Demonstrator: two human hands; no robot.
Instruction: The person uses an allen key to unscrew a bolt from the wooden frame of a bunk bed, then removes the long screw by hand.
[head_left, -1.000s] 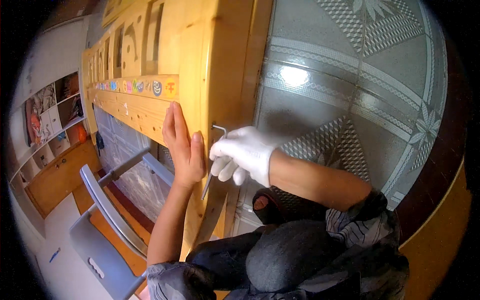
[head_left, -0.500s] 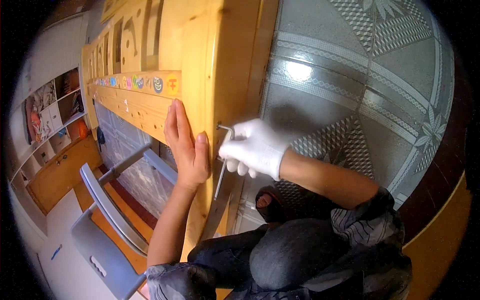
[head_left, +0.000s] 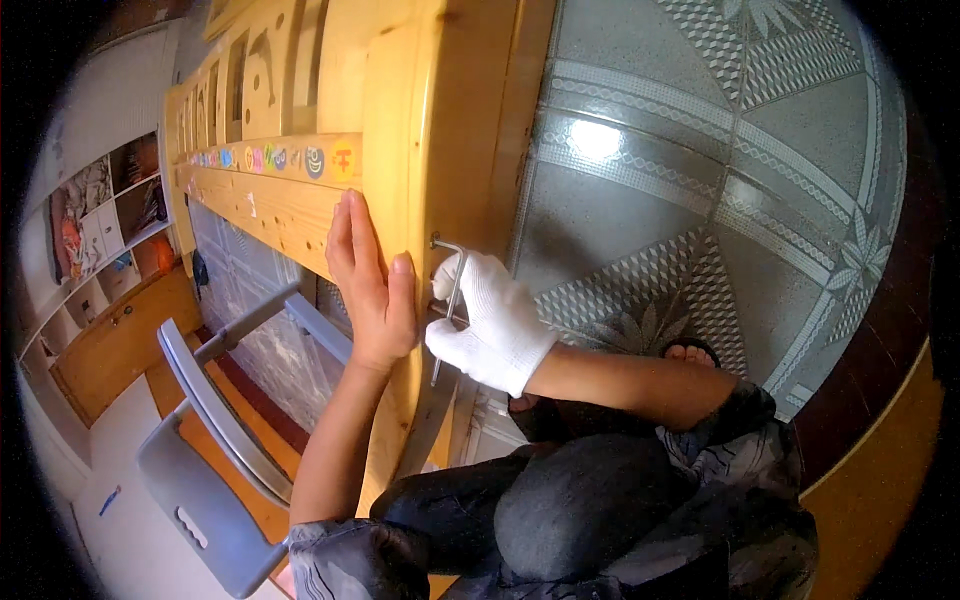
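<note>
My left hand (head_left: 370, 285) is bare and lies flat, fingers stretched out, against the side of a light wooden post (head_left: 395, 130) where a rail (head_left: 285, 220) joins it. A white knitted glove covers my right hand (head_left: 488, 325). Its fingers and thumb are closed around a metal hex key (head_left: 456, 285) with a long arm. The key's short bent end meets the post's right face at a small hole or bolt, whose details are too small to tell. Below the thumb, the tip of the long arm shows close to the wood.
A grey-blue folding chair (head_left: 210, 500) stands at the lower left, close to my left forearm. Patterned grey floor tiles (head_left: 640, 170) spread out on the right. Open shelves (head_left: 110, 220) with cloth items line the far left. My knees are right below the post.
My right hand has shifted slightly left and turned around the hex key, its thumb now lower on the long arm. A sandalled foot has come into sight. My left hand stays put.
</note>
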